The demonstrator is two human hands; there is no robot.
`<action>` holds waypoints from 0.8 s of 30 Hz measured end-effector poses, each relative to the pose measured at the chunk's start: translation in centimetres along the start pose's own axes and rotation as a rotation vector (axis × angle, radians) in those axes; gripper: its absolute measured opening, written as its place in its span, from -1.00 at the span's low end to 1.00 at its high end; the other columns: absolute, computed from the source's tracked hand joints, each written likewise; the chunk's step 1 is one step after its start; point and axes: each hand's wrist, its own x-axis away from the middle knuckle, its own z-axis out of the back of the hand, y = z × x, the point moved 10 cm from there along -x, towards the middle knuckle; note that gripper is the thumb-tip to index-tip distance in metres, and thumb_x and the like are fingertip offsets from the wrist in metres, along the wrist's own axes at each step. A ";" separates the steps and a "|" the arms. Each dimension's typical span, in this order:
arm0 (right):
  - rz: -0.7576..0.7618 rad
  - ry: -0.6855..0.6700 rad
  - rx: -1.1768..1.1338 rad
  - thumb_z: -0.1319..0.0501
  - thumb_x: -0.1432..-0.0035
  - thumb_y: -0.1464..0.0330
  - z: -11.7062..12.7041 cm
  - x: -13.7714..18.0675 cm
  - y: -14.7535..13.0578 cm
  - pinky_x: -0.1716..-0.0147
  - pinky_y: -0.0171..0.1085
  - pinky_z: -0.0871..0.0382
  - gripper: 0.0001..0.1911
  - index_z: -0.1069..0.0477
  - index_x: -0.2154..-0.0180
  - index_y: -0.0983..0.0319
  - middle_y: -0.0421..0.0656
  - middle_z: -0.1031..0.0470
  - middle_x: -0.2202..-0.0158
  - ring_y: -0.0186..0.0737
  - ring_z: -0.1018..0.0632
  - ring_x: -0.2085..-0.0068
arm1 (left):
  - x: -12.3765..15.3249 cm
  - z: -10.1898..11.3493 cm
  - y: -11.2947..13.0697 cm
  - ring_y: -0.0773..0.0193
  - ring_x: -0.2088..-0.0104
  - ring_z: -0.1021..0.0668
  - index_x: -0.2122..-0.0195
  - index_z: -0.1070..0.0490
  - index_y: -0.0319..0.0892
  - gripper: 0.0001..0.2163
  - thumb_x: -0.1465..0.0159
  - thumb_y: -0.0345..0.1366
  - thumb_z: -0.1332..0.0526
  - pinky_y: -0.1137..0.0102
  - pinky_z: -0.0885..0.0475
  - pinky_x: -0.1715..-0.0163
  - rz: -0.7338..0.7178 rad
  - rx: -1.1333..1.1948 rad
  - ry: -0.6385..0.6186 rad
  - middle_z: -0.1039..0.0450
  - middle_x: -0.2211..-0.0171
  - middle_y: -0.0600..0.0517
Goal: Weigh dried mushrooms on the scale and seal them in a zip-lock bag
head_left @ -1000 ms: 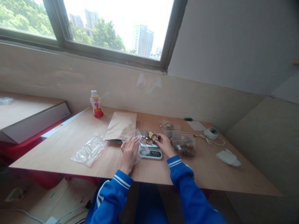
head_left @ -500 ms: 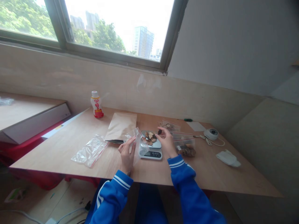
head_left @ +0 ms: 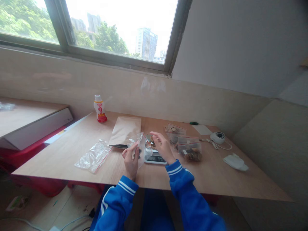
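Left hand (head_left: 131, 157) grip closed on clear bag (head_left: 139, 146), held upright near surface (head_left: 216, 179) front edge. Right hand (head_left: 162, 146) pinches mushroom piece at bag mouth, above scale (head_left: 155, 157). Step, judged: filling bag. Next: drop piece inside.

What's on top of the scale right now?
The right hand covers most of the scale. A few brown dried pieces on its tray show behind the fingers; the rest is hidden.
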 end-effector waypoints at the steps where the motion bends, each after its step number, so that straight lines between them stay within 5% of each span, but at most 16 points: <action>1: -0.019 0.011 0.027 -0.02 -0.29 0.29 0.2 0.0 1.0 0.09 -0.21 -0.37 -0.69 -0.47 0.07 0.20 -0.06 -0.50 0.05 -0.18 -0.49 0.06 | 0.0 0.0 -0.1 0.24 0.17 -0.52 0.04 -0.44 -0.10 -0.78 -0.31 -0.30 -0.12 0.28 -0.32 0.12 0.004 0.001 -0.002 -0.56 0.13 -0.03; 8: 0.051 -0.192 0.304 -0.10 -0.23 0.41 -3.3 1.3 4.5 0.00 -0.09 -0.33 -0.76 -0.46 0.11 0.24 -0.02 -0.48 0.12 -0.09 -0.45 0.05 | 0.6 0.5 -0.9 0.24 0.20 -0.50 0.03 -0.45 -0.09 -0.76 -0.31 -0.30 -0.13 0.29 -0.34 0.11 0.015 -0.007 0.068 -0.56 0.17 -0.02; 14: 0.108 -0.172 0.499 -0.15 -0.17 0.50 -5.4 1.7 5.1 0.05 -0.07 -0.35 -0.82 -0.46 0.19 0.28 0.00 -0.46 0.19 -0.03 -0.43 0.07 | 1.1 0.8 -0.8 0.25 0.20 -0.49 0.02 -0.44 -0.07 -0.75 -0.30 -0.35 -0.14 0.30 -0.35 0.12 -0.030 -0.009 0.107 -0.56 0.16 -0.01; 24: 0.068 -0.092 0.323 -0.14 -0.17 0.51 -3.2 1.4 5.0 0.10 -0.13 -0.39 -0.83 -0.50 0.32 0.21 -0.10 -0.52 0.26 -0.11 -0.51 0.16 | 0.9 0.4 -1.3 0.24 0.23 -0.48 0.05 -0.47 -0.09 -0.77 -0.31 -0.28 -0.13 0.30 -0.36 0.14 0.048 -0.004 0.069 -0.55 0.21 -0.03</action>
